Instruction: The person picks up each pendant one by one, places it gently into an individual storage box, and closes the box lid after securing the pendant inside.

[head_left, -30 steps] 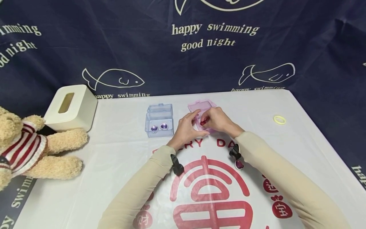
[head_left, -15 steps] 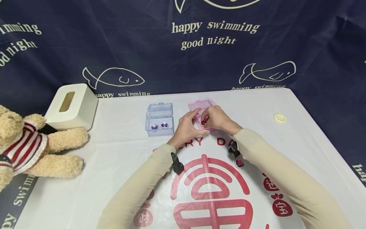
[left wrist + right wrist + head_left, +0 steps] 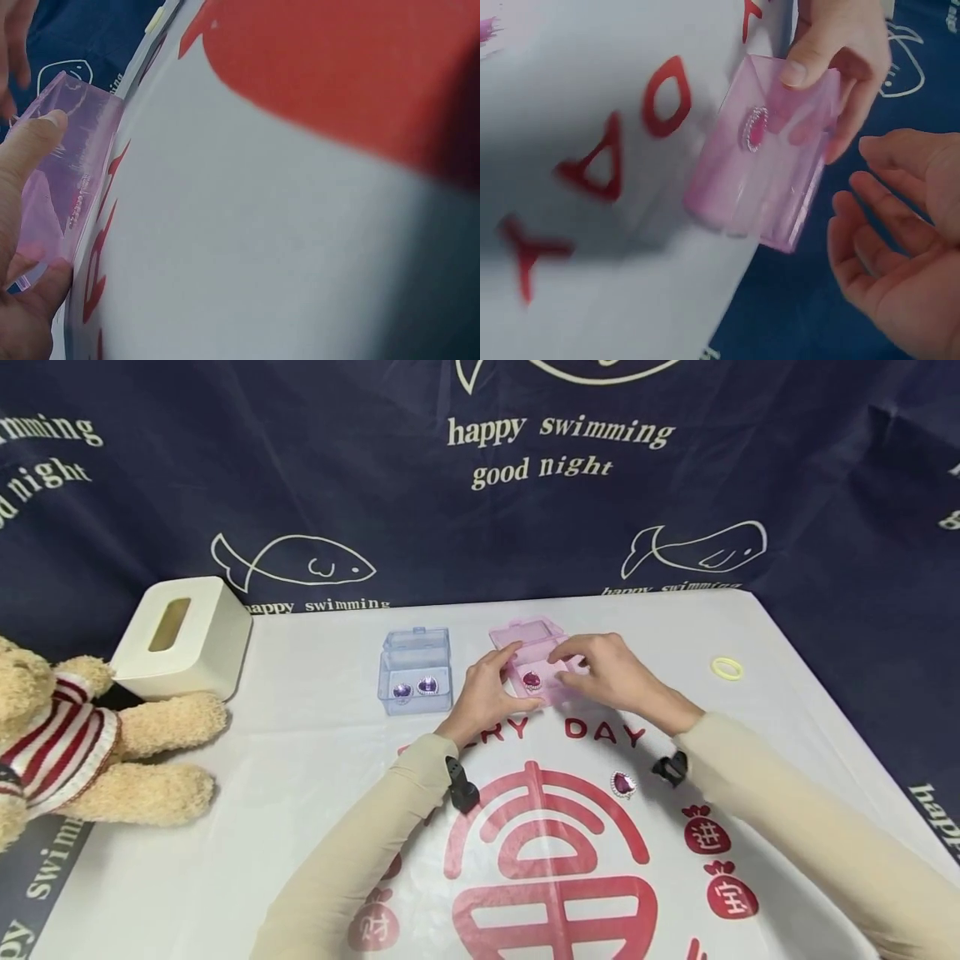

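Note:
My left hand [image 3: 480, 697] grips a translucent pink plastic box [image 3: 536, 649] with its lid up; in the left wrist view the thumb and fingers [image 3: 52, 281] press its sides. A red gem with a beaded silver rim [image 3: 532, 680] lies inside the box. My right hand [image 3: 615, 670] hovers at the box's right side, holding nothing; the right wrist view shows its fingers [image 3: 866, 255] loosely bent and apart from the box. On the table in front lies a dark red-purple gem [image 3: 622, 784], near the right wrist.
Left of the pink box stands a blue box [image 3: 384, 681], lid up, with two purple gems [image 3: 427, 686] inside. A yellow ring [image 3: 727, 668] lies at the right. A white tissue box [image 3: 202, 652] and a teddy bear [image 3: 161, 731] occupy the left.
My right hand has let go of the red gem inside the pink box and drawn back to the right. My left hand keeps its grip on the box.

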A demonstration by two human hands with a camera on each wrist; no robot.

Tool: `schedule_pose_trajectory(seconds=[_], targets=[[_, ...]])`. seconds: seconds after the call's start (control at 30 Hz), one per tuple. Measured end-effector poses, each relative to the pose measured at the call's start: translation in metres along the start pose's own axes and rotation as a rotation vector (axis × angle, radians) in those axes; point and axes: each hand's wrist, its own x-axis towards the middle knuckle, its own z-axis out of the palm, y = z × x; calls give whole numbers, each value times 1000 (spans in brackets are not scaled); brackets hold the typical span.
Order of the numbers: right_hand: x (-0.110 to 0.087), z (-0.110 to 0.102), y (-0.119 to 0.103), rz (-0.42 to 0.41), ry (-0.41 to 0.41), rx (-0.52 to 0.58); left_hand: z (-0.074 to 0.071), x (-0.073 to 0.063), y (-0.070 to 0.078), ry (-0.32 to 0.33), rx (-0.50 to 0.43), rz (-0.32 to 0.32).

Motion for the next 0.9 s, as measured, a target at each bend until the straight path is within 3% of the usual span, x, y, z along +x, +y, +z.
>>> schedule_pose_trajectory(seconds=[0.17, 0.47, 0.67, 0.9], targets=[[-42, -13, -3, -81, 6, -13, -1, 0, 0, -3, -17, -7], [-107, -8, -8, -53, -164, -44, 0, -1, 1, -8, -35, -5], [-130, 2, -1, -86, -215, -84, 0, -1, 1, -10, -59, -2], [-140, 13, 1, -109, -232, -136, 0, -1, 2, -8, -68, -3]])
